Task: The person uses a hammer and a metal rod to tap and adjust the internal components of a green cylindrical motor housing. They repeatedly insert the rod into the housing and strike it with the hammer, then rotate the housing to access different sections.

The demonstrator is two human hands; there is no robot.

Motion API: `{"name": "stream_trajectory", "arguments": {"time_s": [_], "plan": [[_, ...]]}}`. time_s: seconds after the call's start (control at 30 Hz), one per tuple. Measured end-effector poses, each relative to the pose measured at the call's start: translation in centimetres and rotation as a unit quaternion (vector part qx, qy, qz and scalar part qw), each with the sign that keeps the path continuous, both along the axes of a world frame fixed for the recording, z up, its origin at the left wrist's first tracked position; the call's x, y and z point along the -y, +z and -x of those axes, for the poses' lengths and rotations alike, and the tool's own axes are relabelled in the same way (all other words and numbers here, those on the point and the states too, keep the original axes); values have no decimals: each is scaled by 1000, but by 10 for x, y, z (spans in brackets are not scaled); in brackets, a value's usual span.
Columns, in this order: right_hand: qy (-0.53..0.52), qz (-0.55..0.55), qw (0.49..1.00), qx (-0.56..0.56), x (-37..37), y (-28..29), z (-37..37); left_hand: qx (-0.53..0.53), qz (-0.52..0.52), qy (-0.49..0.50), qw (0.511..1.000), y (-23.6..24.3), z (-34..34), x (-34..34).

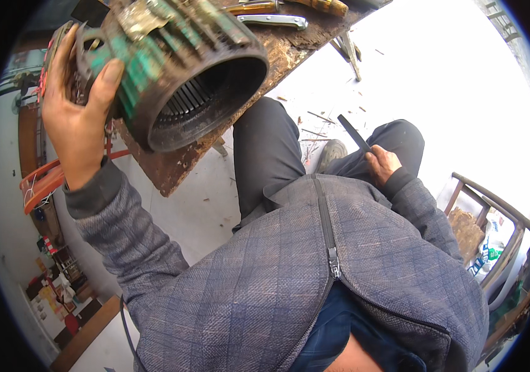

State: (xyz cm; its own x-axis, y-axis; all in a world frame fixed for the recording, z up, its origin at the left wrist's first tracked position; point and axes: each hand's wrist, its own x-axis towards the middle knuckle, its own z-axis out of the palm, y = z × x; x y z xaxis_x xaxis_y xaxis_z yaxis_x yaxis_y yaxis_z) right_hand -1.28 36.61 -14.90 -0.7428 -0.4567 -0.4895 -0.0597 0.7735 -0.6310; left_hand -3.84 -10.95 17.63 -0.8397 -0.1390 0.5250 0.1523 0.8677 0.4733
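Observation:
My left hand [80,108] grips the flanged end of a worn green finned motor housing [133,80], thumb and fingers on its metal; the housing lies tilted on its side at the corner of a rust-brown worktable [172,170]. Its open round end faces me, showing a slotted core inside. My right hand [381,162], by my right thigh, is closed on a dark flat bar [351,130], which points up and to the left. Beyond the housing lie a silver-handled tool [272,21] and two wooden-handled tools [314,6].
My legs are below the table's edge, over a pale floor with scattered scraps [320,118]. A wooden frame [481,201] with a printed bag [488,251] is at my right. An orange chair-like frame [40,186] and a cluttered shelf [60,285] are at the left.

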Motion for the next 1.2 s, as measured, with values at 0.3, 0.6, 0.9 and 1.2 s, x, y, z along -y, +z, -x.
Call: {"name": "stream_trajectory", "arguments": {"time_s": [0.3,0.6,0.9,1.2], "plan": [[43,24,998,28,23,71,7,127,170,43,976,47,35,-106],[114,340,880,-310,85,150,52,44,150,54,986,28,82,-113],[132,208,931,-269,214,172,99,77,147,46,985,31,76,-119],[21,445,845,-295,211,126,83,49,125,25,991,25,68,-109]]}}
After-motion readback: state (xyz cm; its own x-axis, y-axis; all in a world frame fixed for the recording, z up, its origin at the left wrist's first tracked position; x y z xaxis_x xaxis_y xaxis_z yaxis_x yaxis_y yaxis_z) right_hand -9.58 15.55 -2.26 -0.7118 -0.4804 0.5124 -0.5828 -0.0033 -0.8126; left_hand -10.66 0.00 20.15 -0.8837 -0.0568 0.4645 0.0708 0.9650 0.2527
